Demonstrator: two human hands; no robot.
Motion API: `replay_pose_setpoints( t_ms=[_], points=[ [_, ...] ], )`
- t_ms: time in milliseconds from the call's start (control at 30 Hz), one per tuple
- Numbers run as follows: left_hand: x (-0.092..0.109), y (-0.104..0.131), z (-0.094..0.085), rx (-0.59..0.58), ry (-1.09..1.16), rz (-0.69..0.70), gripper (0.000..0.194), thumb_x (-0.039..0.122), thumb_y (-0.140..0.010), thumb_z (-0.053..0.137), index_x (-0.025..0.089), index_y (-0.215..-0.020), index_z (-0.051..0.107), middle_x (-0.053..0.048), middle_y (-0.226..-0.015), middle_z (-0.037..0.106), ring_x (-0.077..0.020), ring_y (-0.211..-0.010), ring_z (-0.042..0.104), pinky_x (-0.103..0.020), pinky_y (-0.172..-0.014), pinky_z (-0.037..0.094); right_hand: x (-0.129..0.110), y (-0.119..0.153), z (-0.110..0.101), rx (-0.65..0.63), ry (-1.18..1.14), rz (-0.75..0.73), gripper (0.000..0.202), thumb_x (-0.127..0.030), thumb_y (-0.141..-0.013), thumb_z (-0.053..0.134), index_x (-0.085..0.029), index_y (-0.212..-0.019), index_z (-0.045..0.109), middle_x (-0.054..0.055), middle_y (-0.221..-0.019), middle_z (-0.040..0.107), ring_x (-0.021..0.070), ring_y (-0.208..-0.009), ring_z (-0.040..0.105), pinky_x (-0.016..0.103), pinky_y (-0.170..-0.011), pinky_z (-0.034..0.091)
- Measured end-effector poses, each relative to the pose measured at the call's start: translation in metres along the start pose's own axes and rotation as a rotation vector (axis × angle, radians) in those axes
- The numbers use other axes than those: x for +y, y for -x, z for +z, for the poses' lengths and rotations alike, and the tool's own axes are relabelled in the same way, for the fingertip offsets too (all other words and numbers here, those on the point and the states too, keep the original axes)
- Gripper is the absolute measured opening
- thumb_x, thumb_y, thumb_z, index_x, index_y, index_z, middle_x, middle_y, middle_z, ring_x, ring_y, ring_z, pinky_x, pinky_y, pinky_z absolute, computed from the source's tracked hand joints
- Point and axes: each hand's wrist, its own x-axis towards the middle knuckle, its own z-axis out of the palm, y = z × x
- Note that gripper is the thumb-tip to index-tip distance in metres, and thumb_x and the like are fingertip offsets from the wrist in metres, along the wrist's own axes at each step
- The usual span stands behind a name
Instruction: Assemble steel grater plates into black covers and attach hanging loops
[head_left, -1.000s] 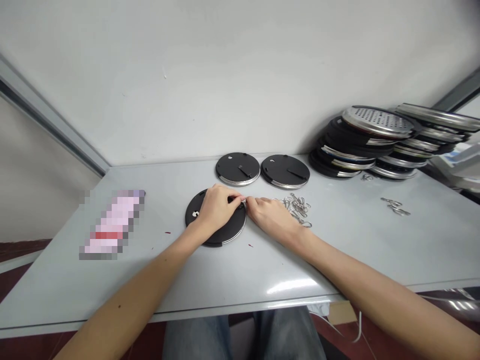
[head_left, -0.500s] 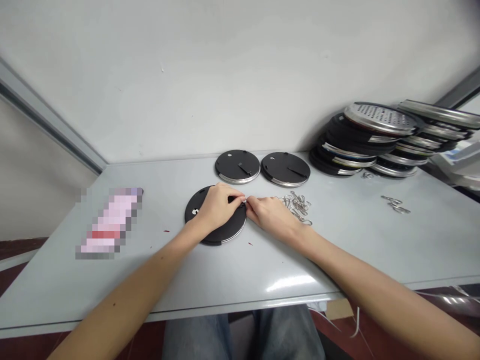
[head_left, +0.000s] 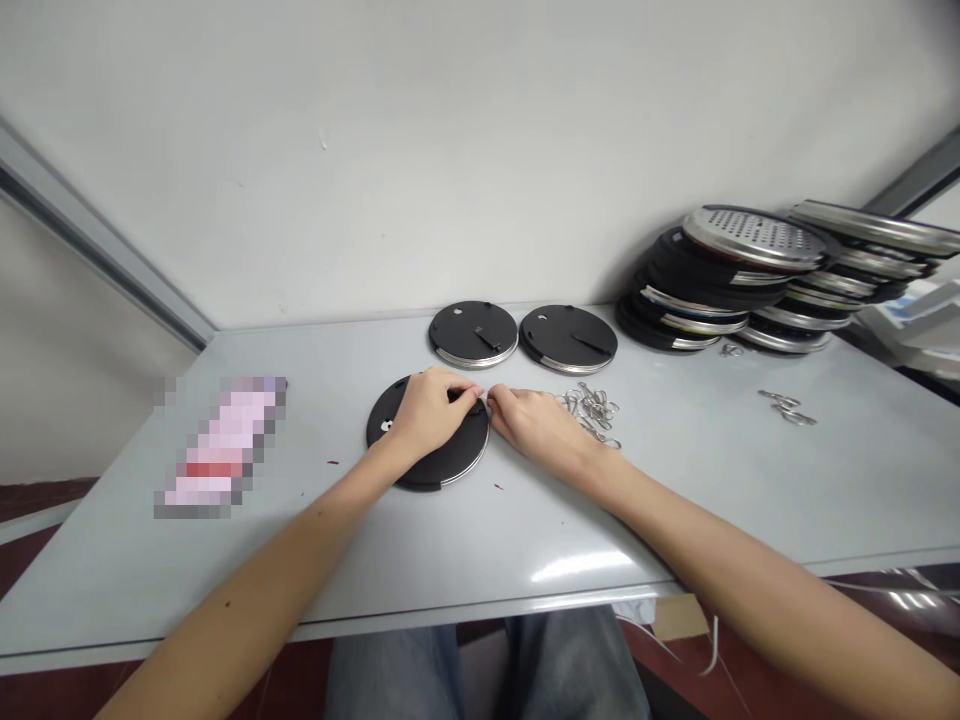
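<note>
A round black disc (head_left: 459, 462) with a silvery rim lies flat on the table in front of me. Over its upper right part rests my left hand (head_left: 431, 415), thumb and forefinger pinched together near the edge. Just right of the rim, my right hand (head_left: 536, 425) is closed with its fingertips close to the left ones. Whatever either pinch holds is too small or hidden to name. Beside the right hand is a pile of bent metal wire clips (head_left: 596, 405), partly covered by it.
Two similar black discs, a left one (head_left: 469, 330) and a right one (head_left: 574, 335), lie near the wall. Stacked discs (head_left: 705, 290), one topped by a perforated metal plate, stand at the back right. Several loose clips (head_left: 787, 408) lie right. A pixelated pink item (head_left: 225, 435) lies left.
My fingertips have parted slightly, leaving a small gap between the two hands. The whole view has shifted a little; the disc stays under my left hand.
</note>
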Motion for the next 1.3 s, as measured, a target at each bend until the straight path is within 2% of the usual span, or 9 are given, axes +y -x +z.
replay_pose_setpoints(
  t_ms=[133,333,633,800,967,1100,1200,1300],
  points=[
    [-0.001,-0.001,0.0,-0.03,-0.048,0.051,0.029,0.025,-0.089,0.052,0.02,-0.067,0.071,0.0,-0.071,0.071,-0.0182,-0.076,0.064,-0.028,-0.071,0.047,0.001,-0.001,0.003,0.052,0.008,-0.068,0.012,-0.013,-0.096,0.037,-0.016,-0.103,0.047,0.008,-0.088,0.066,0.0198,-0.075,0.061,0.028,-0.057,0.029],
    [-0.002,-0.001,0.002,-0.021,-0.074,0.072,0.034,0.026,-0.089,0.052,0.02,-0.059,0.067,0.0,-0.061,0.064,-0.0176,-0.069,0.06,-0.03,-0.069,0.045,-0.002,-0.001,0.001,0.025,0.104,-0.074,0.014,-0.01,-0.096,0.036,-0.015,-0.1,0.048,0.01,-0.089,0.065,0.0225,-0.077,0.062,0.029,-0.056,0.034],
    [-0.003,-0.001,0.006,0.021,-0.085,0.077,0.029,0.021,-0.086,0.054,0.02,-0.061,0.07,-0.001,-0.067,0.069,-0.0167,-0.07,0.061,-0.03,-0.068,0.045,-0.007,-0.005,0.002,-0.057,0.164,-0.056,0.018,-0.004,-0.092,0.035,-0.012,-0.101,0.049,0.013,-0.087,0.066,0.0264,-0.076,0.066,0.031,-0.058,0.041],
    [-0.001,-0.001,0.005,0.002,-0.092,0.067,0.03,0.02,-0.086,0.053,0.02,-0.06,0.069,-0.001,-0.067,0.069,-0.0162,-0.071,0.061,-0.03,-0.068,0.044,-0.002,-0.006,0.005,-0.035,0.112,-0.032,0.012,-0.013,-0.097,0.035,-0.015,-0.099,0.047,0.009,-0.082,0.066,0.025,-0.072,0.066,0.029,-0.056,0.039],
    [0.0,0.0,0.006,-0.002,-0.105,0.059,0.03,0.02,-0.086,0.053,0.02,-0.06,0.068,-0.002,-0.066,0.068,-0.0172,-0.071,0.061,-0.03,-0.069,0.044,-0.001,-0.005,-0.001,-0.068,0.129,-0.078,0.014,-0.008,-0.094,0.036,-0.015,-0.097,0.048,0.01,-0.083,0.066,0.0237,-0.073,0.065,0.028,-0.056,0.036],
    [-0.001,0.0,0.007,0.016,-0.099,0.037,0.029,0.02,-0.086,0.053,0.019,-0.061,0.066,-0.002,-0.067,0.068,-0.0181,-0.071,0.061,-0.03,-0.07,0.043,0.002,-0.002,-0.003,-0.028,-0.001,-0.085,0.019,-0.012,-0.095,0.035,-0.015,-0.107,0.048,0.009,-0.083,0.067,0.0225,-0.07,0.064,0.028,-0.057,0.036],
    [0.0,0.0,0.006,0.01,-0.043,0.01,0.028,0.023,-0.087,0.053,0.018,-0.063,0.065,-0.002,-0.066,0.068,-0.0175,-0.068,0.061,-0.03,-0.07,0.043,0.011,-0.001,-0.003,0.069,-0.179,-0.093,0.029,-0.019,-0.096,0.033,-0.012,-0.122,0.046,0.008,-0.082,0.068,0.0219,-0.07,0.064,0.03,-0.062,0.041],
    [0.003,0.0,0.003,0.004,0.086,-0.092,0.024,0.026,-0.086,0.053,0.017,-0.067,0.066,-0.002,-0.069,0.069,-0.017,-0.067,0.062,-0.028,-0.067,0.044,0.024,0.0,-0.004,0.199,-0.38,-0.121,0.032,-0.017,-0.094,0.035,-0.014,-0.121,0.052,0.006,-0.081,0.068,0.019,-0.071,0.063,0.03,-0.068,0.045]
  ],
)
